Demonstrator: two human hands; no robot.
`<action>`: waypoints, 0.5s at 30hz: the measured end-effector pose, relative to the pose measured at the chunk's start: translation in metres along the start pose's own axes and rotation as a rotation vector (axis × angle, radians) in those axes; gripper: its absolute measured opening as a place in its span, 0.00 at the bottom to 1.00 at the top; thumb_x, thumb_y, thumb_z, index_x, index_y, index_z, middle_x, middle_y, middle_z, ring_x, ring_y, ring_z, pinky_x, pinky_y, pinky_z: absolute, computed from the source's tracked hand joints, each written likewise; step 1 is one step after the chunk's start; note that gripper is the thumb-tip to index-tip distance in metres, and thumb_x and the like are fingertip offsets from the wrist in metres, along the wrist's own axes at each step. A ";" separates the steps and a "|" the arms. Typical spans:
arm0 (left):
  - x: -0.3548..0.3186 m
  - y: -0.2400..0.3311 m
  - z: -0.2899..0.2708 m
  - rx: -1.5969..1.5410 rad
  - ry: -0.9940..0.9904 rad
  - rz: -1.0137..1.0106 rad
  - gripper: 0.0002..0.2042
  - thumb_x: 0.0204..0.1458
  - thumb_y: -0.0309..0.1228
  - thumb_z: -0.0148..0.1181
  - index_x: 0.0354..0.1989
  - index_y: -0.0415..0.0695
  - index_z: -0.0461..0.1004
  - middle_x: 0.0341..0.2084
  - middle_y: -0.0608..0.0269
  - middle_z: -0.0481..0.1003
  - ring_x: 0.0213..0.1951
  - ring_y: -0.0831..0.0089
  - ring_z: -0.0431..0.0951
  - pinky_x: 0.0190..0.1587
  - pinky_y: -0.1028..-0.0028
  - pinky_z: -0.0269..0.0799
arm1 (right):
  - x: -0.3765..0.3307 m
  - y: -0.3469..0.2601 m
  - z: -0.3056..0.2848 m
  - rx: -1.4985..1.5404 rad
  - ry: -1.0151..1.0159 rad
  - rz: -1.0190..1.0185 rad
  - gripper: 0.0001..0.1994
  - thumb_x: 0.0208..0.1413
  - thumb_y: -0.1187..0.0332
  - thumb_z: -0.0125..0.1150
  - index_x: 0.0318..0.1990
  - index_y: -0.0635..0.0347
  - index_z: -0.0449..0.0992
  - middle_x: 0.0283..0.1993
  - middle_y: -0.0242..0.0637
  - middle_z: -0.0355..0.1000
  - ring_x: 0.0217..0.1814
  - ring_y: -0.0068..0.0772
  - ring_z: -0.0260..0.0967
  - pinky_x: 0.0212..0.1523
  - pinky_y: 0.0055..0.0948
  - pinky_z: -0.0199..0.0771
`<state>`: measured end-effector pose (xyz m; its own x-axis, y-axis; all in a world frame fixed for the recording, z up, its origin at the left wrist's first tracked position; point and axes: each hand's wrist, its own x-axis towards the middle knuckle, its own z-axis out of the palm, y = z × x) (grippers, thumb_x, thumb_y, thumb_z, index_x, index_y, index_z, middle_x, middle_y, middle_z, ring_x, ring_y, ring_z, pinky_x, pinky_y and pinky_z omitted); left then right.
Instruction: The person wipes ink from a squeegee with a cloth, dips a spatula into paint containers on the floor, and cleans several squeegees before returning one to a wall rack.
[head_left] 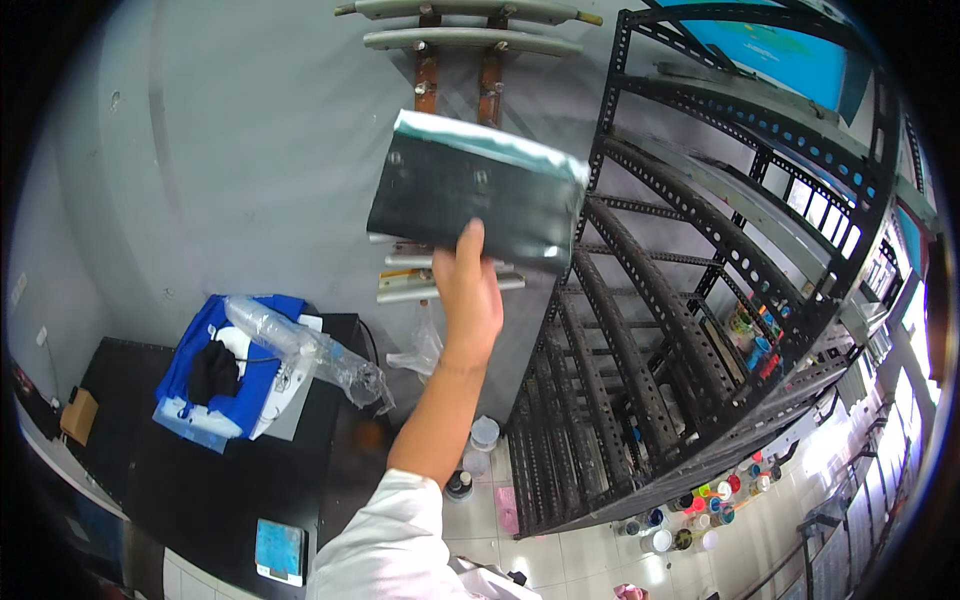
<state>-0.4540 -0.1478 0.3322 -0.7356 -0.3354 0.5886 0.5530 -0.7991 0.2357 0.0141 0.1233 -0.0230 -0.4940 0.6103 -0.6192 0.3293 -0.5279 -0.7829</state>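
Raised in the middle, my left hand (468, 300) is closed on a dark rectangular panel (475, 190) with a pale, whitish strip along its upper edge. My thumb presses on the near face; the other fingers are mostly hidden behind it. Motion blurs the panel, so its exact kind is unclear. It is held tilted, its right side lower, in front of the wall. Just behind and below it, long metal bars with pale handles (450, 290) hang on a wall rack. My right hand is out of view.
A black perforated-metal shelf rack (640, 300) fills the right. On the dark table (200, 490) at left lie a blue bag (205, 345), clear plastic wrap (300, 345) and a small blue-topped scale (280, 550). Several paint jars (700, 510) stand on the tiled floor.
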 end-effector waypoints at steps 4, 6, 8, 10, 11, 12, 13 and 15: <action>-0.096 0.037 -0.002 0.054 0.025 -0.121 0.22 0.53 0.32 0.56 0.57 0.41 0.62 0.51 0.62 0.67 0.53 0.68 0.67 0.57 0.65 0.63 | -0.008 0.004 -0.031 -0.014 -0.033 -0.083 0.32 0.54 0.57 0.60 0.64 0.50 0.53 0.56 0.36 0.66 0.57 0.30 0.61 0.58 0.33 0.60; -0.132 0.054 0.002 0.100 0.028 -0.157 0.24 0.52 0.34 0.57 0.57 0.42 0.62 0.51 0.62 0.67 0.53 0.67 0.67 0.56 0.64 0.64 | 0.002 0.005 -0.051 -0.082 -0.061 -0.025 0.34 0.53 0.57 0.61 0.65 0.49 0.51 0.58 0.37 0.65 0.59 0.30 0.61 0.61 0.33 0.58; -0.162 0.067 0.008 0.148 0.025 -0.203 0.26 0.51 0.36 0.60 0.58 0.42 0.61 0.51 0.62 0.67 0.52 0.67 0.67 0.55 0.63 0.65 | -0.004 -0.002 -0.057 -0.098 -0.035 0.062 0.41 0.52 0.56 0.62 0.69 0.46 0.44 0.63 0.40 0.61 0.68 0.34 0.54 0.68 0.34 0.51; -0.189 0.074 0.009 0.064 -0.013 -0.282 0.28 0.50 0.35 0.63 0.58 0.41 0.60 0.51 0.62 0.67 0.52 0.69 0.68 0.56 0.66 0.64 | -0.023 -0.010 -0.048 -0.102 -0.005 -0.187 0.19 0.55 0.59 0.54 0.50 0.60 0.63 0.44 0.38 0.66 0.45 0.28 0.61 0.41 0.28 0.62; -0.198 0.073 0.006 0.030 -0.022 -0.333 0.30 0.49 0.34 0.64 0.59 0.41 0.59 0.51 0.62 0.67 0.52 0.70 0.68 0.57 0.67 0.63 | -0.030 -0.013 -0.042 -0.110 0.014 -0.298 0.16 0.57 0.61 0.50 0.41 0.67 0.73 0.34 0.36 0.69 0.33 0.25 0.65 0.28 0.25 0.67; -0.210 0.074 0.002 0.082 -0.063 -0.365 0.32 0.47 0.38 0.67 0.58 0.41 0.59 0.51 0.63 0.67 0.52 0.70 0.68 0.56 0.67 0.65 | -0.035 -0.016 -0.042 -0.146 0.044 -0.337 0.16 0.57 0.61 0.49 0.41 0.67 0.72 0.35 0.37 0.69 0.34 0.26 0.65 0.29 0.26 0.67; -0.221 0.074 0.007 0.074 -0.091 -0.384 0.33 0.47 0.40 0.67 0.58 0.41 0.60 0.50 0.63 0.68 0.51 0.70 0.69 0.54 0.68 0.67 | -0.038 -0.017 -0.045 -0.181 0.078 -0.375 0.16 0.57 0.61 0.48 0.41 0.66 0.71 0.36 0.38 0.69 0.35 0.27 0.65 0.31 0.26 0.67; -0.244 0.071 0.018 0.048 -0.146 -0.438 0.34 0.47 0.43 0.68 0.58 0.40 0.60 0.49 0.62 0.69 0.49 0.70 0.71 0.51 0.69 0.70 | -0.022 0.005 -0.074 -0.219 0.116 -0.437 0.15 0.58 0.60 0.48 0.41 0.65 0.71 0.37 0.39 0.69 0.38 0.29 0.66 0.39 0.30 0.68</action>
<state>-0.2276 -0.1137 0.2195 -0.8432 0.1048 0.5272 0.2224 -0.8248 0.5198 0.0858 0.1509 -0.0176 -0.5351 0.8148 -0.2230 0.2786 -0.0790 -0.9572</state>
